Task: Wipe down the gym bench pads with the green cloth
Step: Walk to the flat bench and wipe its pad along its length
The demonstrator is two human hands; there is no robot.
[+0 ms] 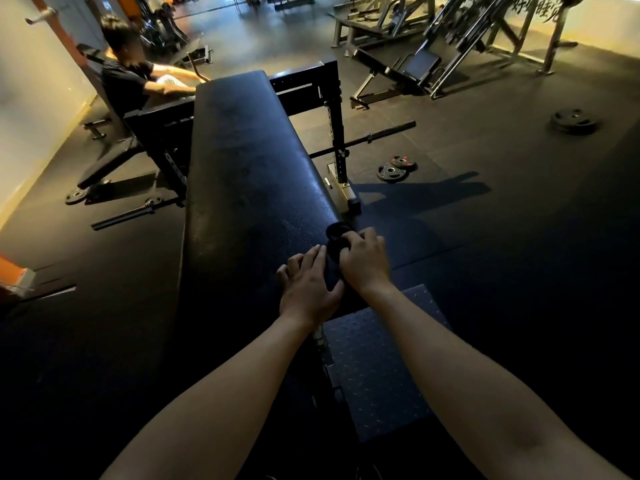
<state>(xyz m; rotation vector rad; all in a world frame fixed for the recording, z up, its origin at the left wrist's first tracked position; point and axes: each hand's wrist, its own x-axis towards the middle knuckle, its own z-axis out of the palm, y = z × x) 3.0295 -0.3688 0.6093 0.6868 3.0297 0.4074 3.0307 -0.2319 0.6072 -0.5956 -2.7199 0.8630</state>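
Observation:
A long black bench pad [242, 161] runs away from me, dull and dusty-looking. At its near right edge lie two small black discs [336, 233], one partly over the other. My right hand [363, 261] curls its fingers over the nearer disc and holds it. Just left of it, my left hand [306, 287] rests on the pad, with its fingers straight and touching the disc's edge. No green cloth shows anywhere in the view.
A seated person [131, 77] is at the far left behind the bench frame [334, 112]. A barbell [363, 138] and weight plates [394, 169] lie on the floor to the right, another plate [575, 121] farther off. A studded step plate [377, 368] sits below the bench end.

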